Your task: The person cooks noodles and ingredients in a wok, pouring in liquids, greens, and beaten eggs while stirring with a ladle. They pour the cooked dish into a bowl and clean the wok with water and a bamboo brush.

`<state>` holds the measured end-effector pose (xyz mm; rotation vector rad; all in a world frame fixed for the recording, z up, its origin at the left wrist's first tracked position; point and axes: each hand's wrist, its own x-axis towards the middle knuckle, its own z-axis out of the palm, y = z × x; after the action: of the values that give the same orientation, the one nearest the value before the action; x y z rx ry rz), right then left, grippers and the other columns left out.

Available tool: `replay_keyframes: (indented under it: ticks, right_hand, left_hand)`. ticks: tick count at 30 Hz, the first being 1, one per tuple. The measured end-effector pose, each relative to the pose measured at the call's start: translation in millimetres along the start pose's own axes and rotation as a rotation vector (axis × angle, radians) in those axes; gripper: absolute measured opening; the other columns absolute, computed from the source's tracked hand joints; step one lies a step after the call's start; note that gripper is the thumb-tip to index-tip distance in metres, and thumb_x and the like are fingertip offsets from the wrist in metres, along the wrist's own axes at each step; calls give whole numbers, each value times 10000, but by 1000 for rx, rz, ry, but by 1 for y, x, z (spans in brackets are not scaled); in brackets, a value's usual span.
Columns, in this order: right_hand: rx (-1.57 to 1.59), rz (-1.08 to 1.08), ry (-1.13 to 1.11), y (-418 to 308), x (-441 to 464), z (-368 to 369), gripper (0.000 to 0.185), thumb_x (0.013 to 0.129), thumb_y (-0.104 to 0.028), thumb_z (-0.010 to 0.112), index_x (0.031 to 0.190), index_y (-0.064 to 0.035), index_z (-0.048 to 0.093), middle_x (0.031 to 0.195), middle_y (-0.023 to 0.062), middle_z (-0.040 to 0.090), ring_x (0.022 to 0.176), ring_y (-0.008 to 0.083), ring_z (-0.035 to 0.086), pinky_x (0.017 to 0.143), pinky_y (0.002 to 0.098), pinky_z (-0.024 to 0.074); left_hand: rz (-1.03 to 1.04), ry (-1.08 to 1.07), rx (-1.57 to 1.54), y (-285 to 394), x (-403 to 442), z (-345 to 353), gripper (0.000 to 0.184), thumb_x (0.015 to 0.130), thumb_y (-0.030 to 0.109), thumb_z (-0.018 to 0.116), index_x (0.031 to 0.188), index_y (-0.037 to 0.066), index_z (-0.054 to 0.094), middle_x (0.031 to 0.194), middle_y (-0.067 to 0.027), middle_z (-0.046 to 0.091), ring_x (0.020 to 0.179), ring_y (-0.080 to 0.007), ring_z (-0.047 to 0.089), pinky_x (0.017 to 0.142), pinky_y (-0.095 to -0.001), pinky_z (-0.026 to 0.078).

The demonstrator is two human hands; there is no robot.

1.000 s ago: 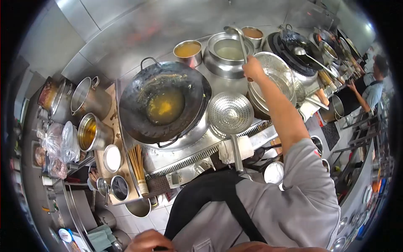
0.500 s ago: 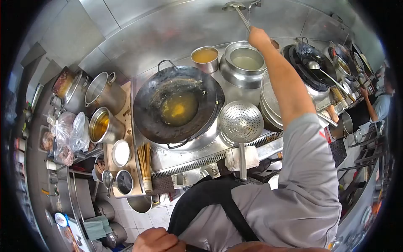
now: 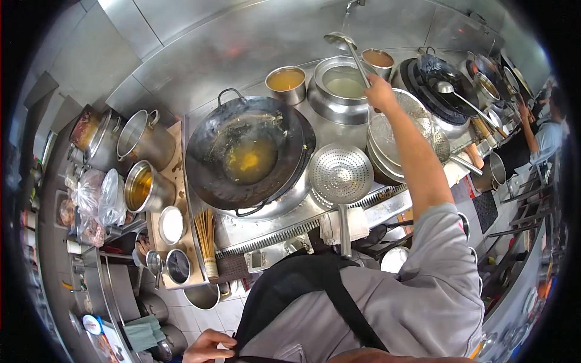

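My right hand (image 3: 380,95) is closed around the handle of a metal ladle (image 3: 358,62). The ladle's bowl points toward the back wall, below a tap (image 3: 356,5) with a thin stream of water. Under the ladle stands a steel pot (image 3: 340,110) of cloudy liquid. To the left, a large black wok (image 3: 209,172) holds yellowish liquid with a bright yellow patch in its middle. My left hand (image 3: 209,346) is low beside my apron, its fingers loosely bent with a gap between them; nothing shows in it.
A perforated skimmer (image 3: 341,174) lies right of the wok, its handle toward me. Orange liquid fills a pot (image 3: 286,85) behind. A bamboo brush (image 3: 206,242), an oil pot (image 3: 149,187) and bowls stand left. Mesh strainers (image 3: 396,136) and another wok (image 3: 449,85) are right, with a person (image 3: 544,142) beyond.
My right hand has drawn the ladle back from the tap, down toward the pot of cloudy liquid. My left hand has shifted left and its fingers have loosened.
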<state>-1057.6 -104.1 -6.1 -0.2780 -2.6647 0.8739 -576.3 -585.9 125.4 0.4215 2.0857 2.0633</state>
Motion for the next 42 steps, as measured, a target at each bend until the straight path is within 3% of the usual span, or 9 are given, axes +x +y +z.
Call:
replay_keyframes:
  ticks: [9, 11, 15, 16, 22, 26, 37, 39, 42]
  right_hand:
    - [-257, -215, 123, -40, 80, -9, 449, 794, -75, 533, 1242, -80, 560, 1039, 265, 649, 993, 402, 627, 868, 477, 497]
    - [-277, -202, 139, -54, 92, -12, 439, 815, -67, 510, 1252, -84, 551, 1062, 273, 641, 1002, 402, 627, 867, 480, 502]
    - [-235, -136, 134, -74, 94, -17, 388, 862, -69, 450, 1237, -79, 552, 1095, 237, 649, 1024, 404, 628, 863, 470, 521]
    - [-147, -66, 59, -79, 83, -18, 364, 858, -67, 451, 1206, -64, 559, 1080, 239, 653, 993, 404, 640, 827, 472, 534]
    - [-62, -61, 9, -23, 43, 22, 289, 830, -58, 478, 1094, -7, 583, 1027, 266, 654, 909, 418, 661, 749, 474, 555]
    - [-67, 66, -110, -10, 17, 19, 264, 813, -70, 507, 1044, 18, 598, 995, 276, 657, 906, 420, 661, 760, 468, 555]
    - [95, 221, -312, 24, 20, 65, 109, 771, -5, 587, 850, 41, 528, 592, 128, 554, 507, 230, 594, 377, 369, 443]
    - [1184, 527, -410, 45, 34, 76, 51, 827, -37, 571, 810, 11, 562, 671, 123, 598, 537, 233, 597, 515, 317, 518]
    - [1786, 821, -246, 24, 22, 45, 63, 864, -14, 537, 819, -20, 493, 646, 51, 505, 512, 144, 520, 481, 241, 467]
  left_hand:
    - [-185, 87, 668, -11, -9, -9, 639, 848, 476, 683, 1265, 7, 566, 1287, -204, 496, 1194, -345, 474, 984, -436, 375]
    - [-74, 317, 783, -27, -1, 11, 443, 755, 371, 781, 983, 12, 656, 980, -196, 637, 866, -295, 622, 778, -367, 484]
    - [-131, -106, -43, -47, -17, -31, 737, 795, 573, 690, 1363, 135, 522, 1359, -167, 467, 1271, -327, 419, 1054, -456, 290]
    - [-24, 80, -142, -63, -15, -25, 484, 835, 334, 734, 1166, 6, 603, 1076, -216, 612, 967, -315, 619, 805, -393, 499]
    - [-373, 894, -299, -246, -72, -64, 302, 926, 266, 622, 1124, 46, 561, 1047, -113, 629, 834, -243, 618, 745, -403, 512]
    - [-539, 702, 52, -417, -169, -82, 243, 934, 281, 607, 1076, 83, 616, 922, -86, 655, 826, -204, 633, 732, -355, 505]
    - [-542, 542, 331, -422, -139, -177, 239, 930, 269, 609, 1057, 67, 621, 909, -91, 655, 822, -190, 635, 728, -343, 502]
    - [-542, 509, 391, -428, -137, -169, 239, 929, 267, 609, 1053, 63, 622, 906, -91, 655, 821, -187, 635, 727, -340, 501]
    - [-545, 471, 472, -444, -130, -143, 238, 928, 263, 609, 1047, 59, 623, 902, -93, 656, 819, -182, 636, 726, -336, 501]
